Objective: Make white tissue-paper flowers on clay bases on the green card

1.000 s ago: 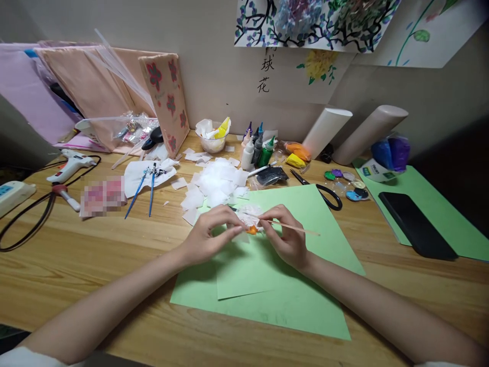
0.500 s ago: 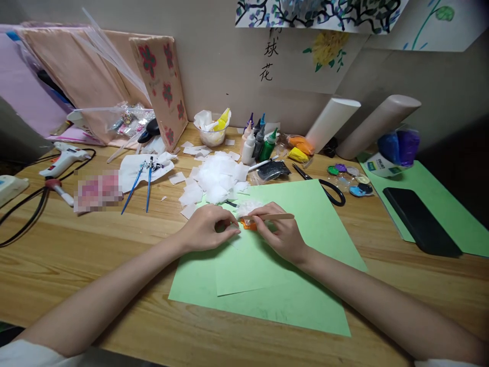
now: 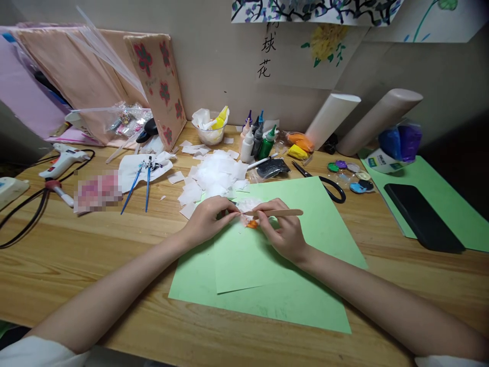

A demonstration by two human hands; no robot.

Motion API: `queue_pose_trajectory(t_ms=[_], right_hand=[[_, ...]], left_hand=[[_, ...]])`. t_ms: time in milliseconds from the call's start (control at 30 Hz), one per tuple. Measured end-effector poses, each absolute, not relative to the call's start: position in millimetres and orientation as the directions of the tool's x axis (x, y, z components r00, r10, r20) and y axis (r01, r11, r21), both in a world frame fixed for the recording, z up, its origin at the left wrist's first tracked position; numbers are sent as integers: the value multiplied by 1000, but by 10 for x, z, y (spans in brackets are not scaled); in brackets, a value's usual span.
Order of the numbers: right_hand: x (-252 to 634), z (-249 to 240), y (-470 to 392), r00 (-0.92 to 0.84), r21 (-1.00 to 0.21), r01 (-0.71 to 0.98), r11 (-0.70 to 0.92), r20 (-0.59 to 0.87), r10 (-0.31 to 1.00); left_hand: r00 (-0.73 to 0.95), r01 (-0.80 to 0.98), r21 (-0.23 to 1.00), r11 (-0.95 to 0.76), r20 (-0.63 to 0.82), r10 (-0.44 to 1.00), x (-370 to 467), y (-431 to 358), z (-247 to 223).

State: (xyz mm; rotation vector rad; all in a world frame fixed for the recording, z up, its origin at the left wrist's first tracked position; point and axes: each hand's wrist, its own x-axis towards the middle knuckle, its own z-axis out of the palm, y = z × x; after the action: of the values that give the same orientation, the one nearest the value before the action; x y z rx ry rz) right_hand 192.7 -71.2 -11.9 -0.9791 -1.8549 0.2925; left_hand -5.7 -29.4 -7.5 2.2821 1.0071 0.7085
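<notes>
A flat wooden craft stick [image 3: 289, 212] is pinched between the thumb and fingers of my right hand [image 3: 284, 234]. Its inner end reaches left to the fingertips of my left hand [image 3: 209, 218], which are closed together; whatever they pinch is too small to make out. Between both hands lies a white ruffled piece [image 3: 247, 204] with an orange part [image 3: 252, 224] at its near side, partly hidden by fingers. Underneath are overlapping sheets of green paper [image 3: 301, 290]. Just beyond my left hand, white paper squares [image 3: 217, 173] form a loose heap.
Behind the heap stand several small paint bottles [image 3: 267, 142] and a clear bowl [image 3: 210, 133]. Black-handled scissors [image 3: 332, 189] touch the paper's far right corner. A black phone-like slab [image 3: 424, 216] lies to the right. Brushes [image 3: 147, 188] and a glue gun [image 3: 63, 159] lie left.
My left fingertips have closed and come to the stick's inner end. My right hand has shifted slightly, and the stick sticks out further right. The camera view has moved a little.
</notes>
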Motion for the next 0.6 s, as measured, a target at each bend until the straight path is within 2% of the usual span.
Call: queue_pose_trajectory(t_ms=[100,200,300,600], right_hand=[[1939,-112,-745,-195,-550,462,696,702,685],[1934,-119,-754,-312,-488,455,745,696,646],[1913,-129,-737,-385,-447,498,743,654,651],[1898,-150,-712,-383,-443,560,700,610,693]], left_hand=[[561,512,625,-590,277,780,-32,-284,-89],[556,516,607,-604,299,775,-17,-280,-99],[567,516,597,-614,299,767,-7,-281,-107],[530,549,631,-548,244,812,-2,-298,-95]])
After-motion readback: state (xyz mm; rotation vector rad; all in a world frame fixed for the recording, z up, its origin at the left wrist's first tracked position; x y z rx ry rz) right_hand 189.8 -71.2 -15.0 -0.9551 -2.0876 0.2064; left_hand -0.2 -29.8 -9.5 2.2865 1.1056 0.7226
